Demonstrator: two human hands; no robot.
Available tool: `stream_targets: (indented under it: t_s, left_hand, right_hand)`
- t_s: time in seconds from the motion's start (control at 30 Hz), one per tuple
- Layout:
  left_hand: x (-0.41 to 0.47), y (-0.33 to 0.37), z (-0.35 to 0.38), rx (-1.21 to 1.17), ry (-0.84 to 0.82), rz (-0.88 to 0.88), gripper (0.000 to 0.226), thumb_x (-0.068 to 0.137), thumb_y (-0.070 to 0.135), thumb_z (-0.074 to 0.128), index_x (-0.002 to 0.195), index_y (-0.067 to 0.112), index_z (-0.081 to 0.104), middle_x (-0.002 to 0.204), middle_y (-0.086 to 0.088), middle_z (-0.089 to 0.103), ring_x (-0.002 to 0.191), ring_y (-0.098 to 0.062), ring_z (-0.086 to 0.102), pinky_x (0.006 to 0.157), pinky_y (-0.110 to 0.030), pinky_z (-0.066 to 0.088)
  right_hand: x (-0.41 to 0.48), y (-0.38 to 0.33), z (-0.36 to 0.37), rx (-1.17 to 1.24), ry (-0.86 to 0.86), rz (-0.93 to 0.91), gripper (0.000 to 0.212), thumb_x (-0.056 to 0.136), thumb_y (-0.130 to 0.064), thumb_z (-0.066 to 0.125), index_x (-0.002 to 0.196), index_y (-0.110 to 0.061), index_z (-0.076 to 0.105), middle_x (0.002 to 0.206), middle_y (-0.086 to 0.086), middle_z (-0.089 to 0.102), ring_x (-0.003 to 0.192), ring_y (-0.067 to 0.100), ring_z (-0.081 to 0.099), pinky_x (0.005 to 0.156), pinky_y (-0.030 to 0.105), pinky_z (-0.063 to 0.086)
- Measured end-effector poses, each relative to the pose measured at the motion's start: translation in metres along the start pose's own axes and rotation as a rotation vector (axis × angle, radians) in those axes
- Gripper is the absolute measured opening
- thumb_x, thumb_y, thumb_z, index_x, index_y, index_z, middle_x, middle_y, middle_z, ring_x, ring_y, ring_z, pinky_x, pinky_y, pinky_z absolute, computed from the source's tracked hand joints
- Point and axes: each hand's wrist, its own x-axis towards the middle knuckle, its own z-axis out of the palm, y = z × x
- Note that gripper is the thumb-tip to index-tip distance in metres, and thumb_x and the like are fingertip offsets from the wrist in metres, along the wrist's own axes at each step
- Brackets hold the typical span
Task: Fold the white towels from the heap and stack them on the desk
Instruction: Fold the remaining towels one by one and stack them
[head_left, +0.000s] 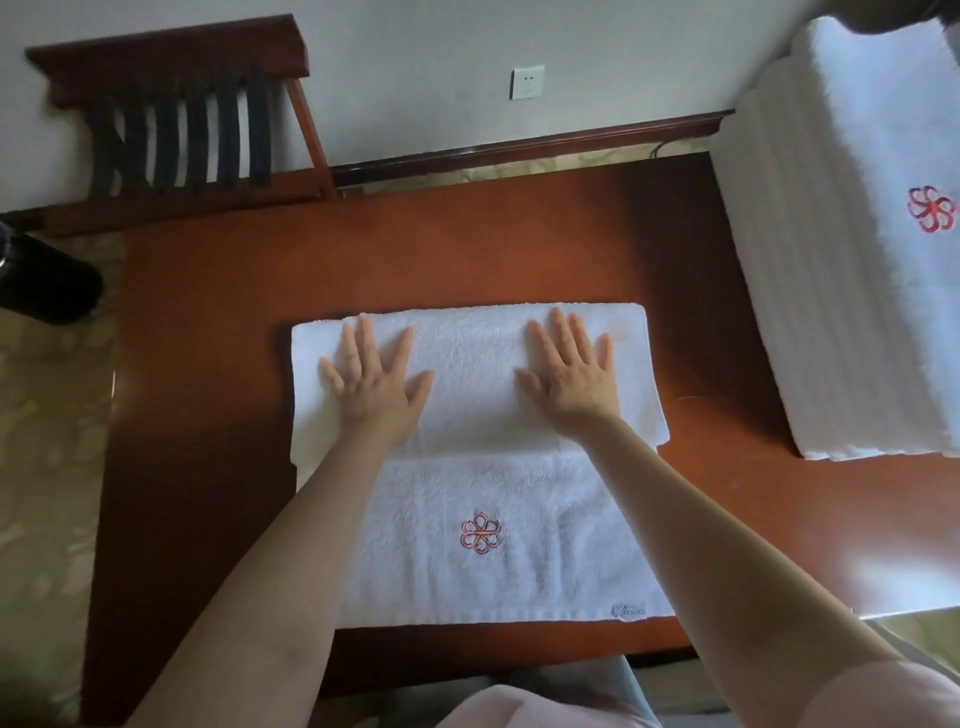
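Note:
A white towel (467, 358) with a red flower emblem lies on the brown desk (218, 322), its far part folded over toward me. My left hand (371, 376) presses flat on the left of that folded flap, fingers spread. My right hand (569, 371) presses flat on the flap's right side, fingers straight. The emblem and a small label show on the near, single layer. A tall stack of folded white towels (831, 270) stands at the desk's right end, its top towel showing the same red emblem.
A wooden luggage rack (182, 119) with dark straps stands against the wall behind the desk's left end. A dark round object (47, 286) sits on the patterned floor at far left. A wall socket (527, 81) is on the white wall.

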Motion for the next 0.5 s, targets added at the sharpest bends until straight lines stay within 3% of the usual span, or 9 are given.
stream_targets:
  t_s: [0.03, 0.1, 0.17, 0.2, 0.3, 0.43, 0.5]
  left_hand:
    - [-0.006, 0.003, -0.002, -0.023, 0.046, 0.039, 0.062, 0.097, 0.054, 0.027, 0.153, 0.029, 0.013, 0.16, -0.01, -0.009, 0.147, -0.028, -0.014, 0.111, -0.06, -0.008]
    - [-0.028, 0.011, -0.005, -0.087, 0.19, 0.178, 0.052, 0.095, 0.037, 0.044, 0.142, 0.013, 0.044, 0.156, -0.016, 0.025, 0.144, -0.035, 0.02, 0.111, -0.062, 0.009]
    - [-0.058, 0.016, 0.001, -0.09, 0.319, 0.336, 0.041, 0.088, 0.029, 0.048, 0.117, 0.005, 0.063, 0.134, -0.02, 0.052, 0.123, -0.038, 0.051, 0.103, -0.061, 0.031]
    - [-0.075, 0.017, 0.006, -0.087, 0.342, 0.389, 0.037, 0.086, 0.028, 0.048, 0.109, 0.005, 0.065, 0.124, -0.019, 0.058, 0.112, -0.037, 0.057, 0.099, -0.055, 0.038]
    - [-0.12, 0.01, 0.021, -0.128, 0.332, 0.45, 0.028, 0.085, 0.029, 0.049, 0.096, 0.008, 0.064, 0.107, -0.011, 0.059, 0.095, -0.028, 0.051, 0.085, -0.041, 0.041]
    - [-0.163, -0.008, 0.035, -0.157, 0.229, 0.473, 0.029, 0.084, 0.034, 0.049, 0.091, 0.011, 0.064, 0.1, -0.007, 0.057, 0.089, -0.021, 0.046, 0.075, -0.039, 0.049]
    - [-0.176, -0.016, 0.037, -0.164, 0.142, 0.496, 0.034, 0.082, 0.042, 0.051, 0.091, 0.011, 0.063, 0.099, -0.006, 0.056, 0.089, -0.02, 0.045, 0.075, -0.037, 0.048]
  right_hand:
    - [-0.005, -0.004, -0.002, 0.016, 0.021, 0.001, 0.063, 0.099, -0.052, 0.026, 0.154, -0.026, 0.01, 0.162, 0.005, 0.002, 0.149, 0.024, 0.001, 0.116, 0.052, -0.002]
    - [-0.025, -0.014, -0.006, 0.059, 0.113, -0.043, 0.058, 0.098, -0.039, 0.042, 0.149, -0.014, 0.032, 0.156, 0.014, 0.026, 0.145, 0.031, 0.023, 0.115, 0.054, 0.013]
    - [-0.05, -0.026, -0.006, 0.086, 0.243, -0.134, 0.046, 0.093, -0.031, 0.054, 0.133, -0.007, 0.053, 0.137, 0.018, 0.051, 0.125, 0.035, 0.049, 0.105, 0.051, 0.035]
    - [-0.063, -0.031, -0.005, 0.093, 0.303, -0.175, 0.04, 0.091, -0.03, 0.055, 0.123, -0.007, 0.059, 0.125, 0.016, 0.057, 0.111, 0.034, 0.055, 0.095, 0.045, 0.041]
    - [-0.103, -0.042, 0.001, 0.138, 0.363, -0.254, 0.031, 0.088, -0.031, 0.051, 0.104, -0.008, 0.062, 0.103, 0.01, 0.059, 0.086, 0.029, 0.055, 0.073, 0.038, 0.04]
    - [-0.154, -0.045, 0.016, 0.16, 0.255, -0.34, 0.027, 0.08, -0.028, 0.068, 0.097, -0.008, 0.064, 0.092, 0.008, 0.06, 0.078, 0.028, 0.057, 0.066, 0.036, 0.047]
    - [-0.175, -0.045, 0.02, 0.132, 0.163, -0.357, 0.037, 0.07, -0.034, 0.078, 0.095, -0.01, 0.065, 0.091, 0.006, 0.06, 0.077, 0.027, 0.059, 0.065, 0.034, 0.049]
